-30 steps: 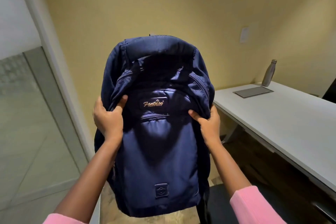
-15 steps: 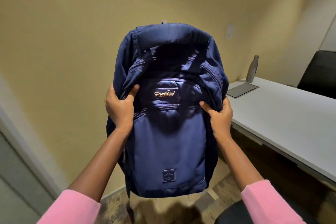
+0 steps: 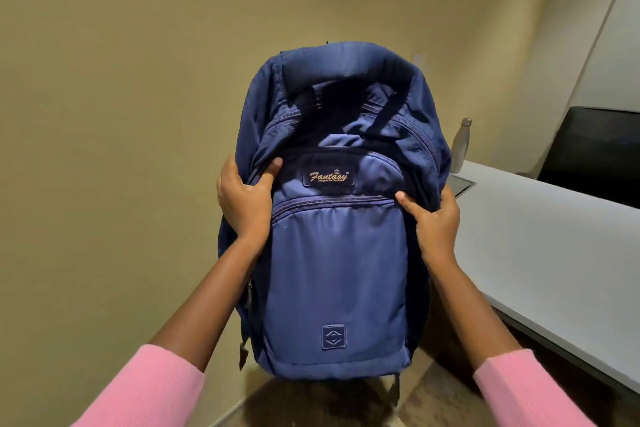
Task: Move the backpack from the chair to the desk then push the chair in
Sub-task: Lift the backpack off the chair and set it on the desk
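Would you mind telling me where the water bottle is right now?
In the head view, the bottle stands upright at the desk's far end, right of the backpack, by the wall.

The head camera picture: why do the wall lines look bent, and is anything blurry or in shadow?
Head view: the wide-angle lens bows the wall corner at the right edge; the navy blue fabric backpack is sharp, its logo readable; the steel water bottle behind looks softer; light from above leaves the bag's top fold shaded and a dark shadow on the floor beneath.

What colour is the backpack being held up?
Navy blue, with a gold-lettered label; the backpack shows clearly in the head view.
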The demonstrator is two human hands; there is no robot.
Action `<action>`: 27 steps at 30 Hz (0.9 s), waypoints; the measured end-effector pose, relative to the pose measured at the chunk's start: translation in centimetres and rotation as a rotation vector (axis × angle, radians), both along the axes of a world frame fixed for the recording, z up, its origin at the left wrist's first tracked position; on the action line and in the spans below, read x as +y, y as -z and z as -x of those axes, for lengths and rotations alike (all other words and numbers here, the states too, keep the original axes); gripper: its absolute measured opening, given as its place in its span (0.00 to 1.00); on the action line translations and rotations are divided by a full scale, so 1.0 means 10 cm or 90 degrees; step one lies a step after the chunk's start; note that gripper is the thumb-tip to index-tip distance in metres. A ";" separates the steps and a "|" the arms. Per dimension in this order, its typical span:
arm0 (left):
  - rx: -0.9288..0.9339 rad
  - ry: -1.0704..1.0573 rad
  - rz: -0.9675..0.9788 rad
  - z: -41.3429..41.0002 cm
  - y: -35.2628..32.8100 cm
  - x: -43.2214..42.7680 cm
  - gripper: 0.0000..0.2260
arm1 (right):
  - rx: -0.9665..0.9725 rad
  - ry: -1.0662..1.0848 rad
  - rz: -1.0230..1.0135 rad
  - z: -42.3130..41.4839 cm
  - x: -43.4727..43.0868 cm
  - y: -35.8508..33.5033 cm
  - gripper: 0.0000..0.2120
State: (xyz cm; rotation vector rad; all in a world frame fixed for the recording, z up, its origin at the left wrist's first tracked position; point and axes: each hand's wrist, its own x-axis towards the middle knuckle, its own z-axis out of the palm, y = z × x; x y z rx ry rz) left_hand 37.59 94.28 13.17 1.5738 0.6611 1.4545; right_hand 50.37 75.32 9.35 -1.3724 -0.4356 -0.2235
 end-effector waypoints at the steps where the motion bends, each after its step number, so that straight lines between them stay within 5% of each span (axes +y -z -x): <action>1: -0.001 0.008 0.000 -0.14 0.00 0.05 0.23 | -0.005 0.005 0.001 -0.12 0.05 -0.02 0.20; 16: -0.025 0.179 0.009 -2.74 -0.01 0.75 0.20 | 0.019 0.141 0.045 -2.44 0.63 -0.06 0.27; 27: 0.026 0.179 0.001 -4.45 0.28 0.76 0.20 | 0.044 0.136 0.105 -4.35 0.72 0.12 0.25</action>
